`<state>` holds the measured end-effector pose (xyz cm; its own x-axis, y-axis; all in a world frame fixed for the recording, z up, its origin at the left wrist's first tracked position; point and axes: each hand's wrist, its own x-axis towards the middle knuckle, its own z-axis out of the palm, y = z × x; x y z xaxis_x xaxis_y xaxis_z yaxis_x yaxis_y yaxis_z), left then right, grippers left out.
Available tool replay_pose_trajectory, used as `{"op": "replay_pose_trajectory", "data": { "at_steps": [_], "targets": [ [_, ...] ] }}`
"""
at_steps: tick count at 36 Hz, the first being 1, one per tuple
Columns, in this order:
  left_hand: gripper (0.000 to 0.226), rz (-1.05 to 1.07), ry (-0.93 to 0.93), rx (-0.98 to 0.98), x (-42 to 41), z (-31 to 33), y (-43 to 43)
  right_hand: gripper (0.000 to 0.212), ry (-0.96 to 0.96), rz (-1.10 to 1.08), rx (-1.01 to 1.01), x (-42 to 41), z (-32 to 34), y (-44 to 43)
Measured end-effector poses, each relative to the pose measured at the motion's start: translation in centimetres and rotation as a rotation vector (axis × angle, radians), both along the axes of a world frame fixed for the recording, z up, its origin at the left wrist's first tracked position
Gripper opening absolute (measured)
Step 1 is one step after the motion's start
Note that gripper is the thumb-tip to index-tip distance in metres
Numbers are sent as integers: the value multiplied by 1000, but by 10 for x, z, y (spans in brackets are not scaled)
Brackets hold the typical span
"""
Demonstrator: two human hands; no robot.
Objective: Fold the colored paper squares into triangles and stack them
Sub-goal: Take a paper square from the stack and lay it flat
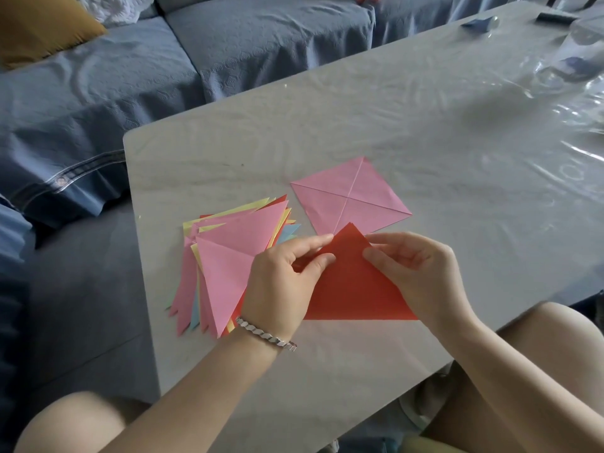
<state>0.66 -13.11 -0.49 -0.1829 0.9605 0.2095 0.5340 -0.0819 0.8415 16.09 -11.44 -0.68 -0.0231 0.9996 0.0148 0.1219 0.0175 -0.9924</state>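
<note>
Head view: red triangle [353, 282] over the bench [425, 142], apex pointing far, long edge running left-right on the near side. My left hand [281, 282] and right hand [411, 273] each grip it in a pinch near the apex. Triangle stack [228, 256] lies to its left, creased pink square [349, 197] just beyond it.

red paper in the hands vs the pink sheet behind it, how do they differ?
Shape: the red paper is a folded triangle; the pink sheet is an open square crossed by two diagonal creases.
Support: the red paper is pinched by the left hand and right hand; the pink sheet lies flat on the table, no hand on it.
Colour: red against pink.
Shared: both are plain coloured paper.
</note>
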Motion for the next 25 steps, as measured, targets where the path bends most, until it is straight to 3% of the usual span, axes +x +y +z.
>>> {"op": "replay_pose_trajectory", "data": {
  "at_steps": [25],
  "targets": [
    [26,-36,-14,18,-2,-1,-2,20,8,3,1,0,-1,0]
  ]
}}
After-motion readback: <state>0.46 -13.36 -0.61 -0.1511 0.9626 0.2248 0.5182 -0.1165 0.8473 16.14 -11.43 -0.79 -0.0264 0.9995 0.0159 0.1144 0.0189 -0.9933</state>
